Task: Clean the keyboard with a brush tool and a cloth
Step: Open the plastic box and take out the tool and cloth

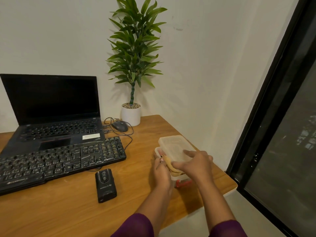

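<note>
Black keyboard (59, 161) flat on the left part of the wooden tabletop (68, 211), right against the front of an open black laptop (51, 106); touching it or overlapping its palm rest, cannot tell which. Long, low, rectangular, matte plastic, pale worn lettering on the keys. Long axis from the near left edge toward the tabletop's middle, number-pad end pointing far and right.

Near the right edge of the tabletop, a small rectangular box (178, 178) of cloudy see-through plastic, rounded corners. Matching lid (172, 146) shifted off toward the far side and tilted. Inside the box, a tan cloth (168, 162), soft and crumpled into folds. Something red showing dimly through the near wall, shape unclear.

Left hand (161, 170) at the box's left side, fingertips curled in and pinching the cloth. Right hand (196, 164) over the box, fingers spread on top of the lid, thumb at its near edge, gripping it. Purple sleeves (136, 226) at the near edge.

In front of the keyboard, a small black oblong gadget (106, 185), glossy. Behind the number pad, a dark rounded mouse (119, 126) with a looping thin cable. At the far edge, a leafy green plant in a smooth white pot (130, 115) topped with pebbles.
</note>
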